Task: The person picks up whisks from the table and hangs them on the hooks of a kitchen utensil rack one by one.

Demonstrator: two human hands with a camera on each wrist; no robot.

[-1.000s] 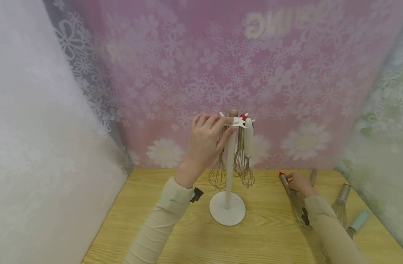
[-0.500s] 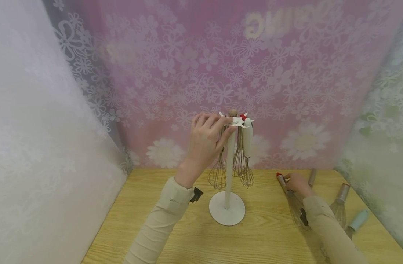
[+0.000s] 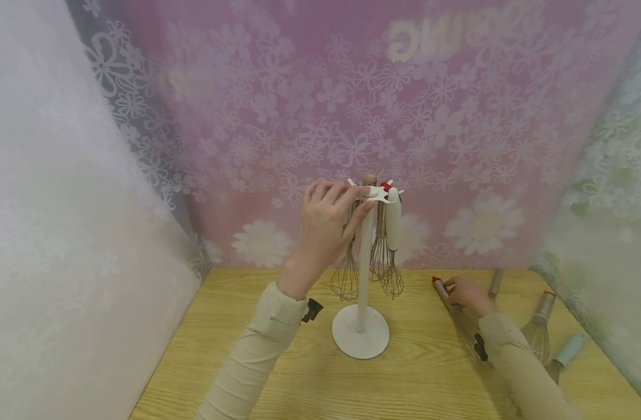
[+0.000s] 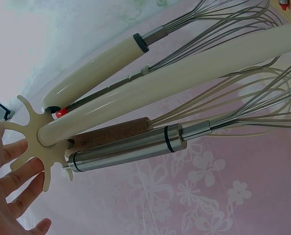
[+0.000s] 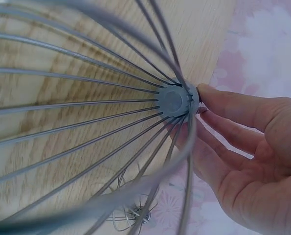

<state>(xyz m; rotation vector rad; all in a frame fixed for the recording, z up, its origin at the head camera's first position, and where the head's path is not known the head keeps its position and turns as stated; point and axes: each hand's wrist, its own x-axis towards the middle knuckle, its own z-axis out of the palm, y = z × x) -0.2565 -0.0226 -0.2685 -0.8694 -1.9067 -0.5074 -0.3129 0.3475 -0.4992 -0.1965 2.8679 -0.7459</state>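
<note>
Fingertips and thumb of the right hand (image 3: 469,294) pinch the steel handle of a red-tipped wire balloon whisk (image 3: 441,290) at the pale wood table (image 3: 247,350); whether it is lifted clear, I cannot tell. Thumb and index finger of the left hand (image 3: 326,216) pinch the hooked crown of a white metal stand (image 3: 363,280), the other fingers spread. Four whisks hang there: cream-handled whisk (image 4: 96,71), slim red-ended whisk (image 4: 103,92), wooden-handled whisk (image 4: 108,137) and brushed-steel whisk (image 4: 128,149). Near the right arm lie a pale-blue-handled whisk (image 3: 570,350), a silver whisk with a reddish end (image 3: 545,306) and a partly hidden grey handle (image 3: 495,283). Hanging looks roughly half done: four up, one gripped, apparently three left.
</note>
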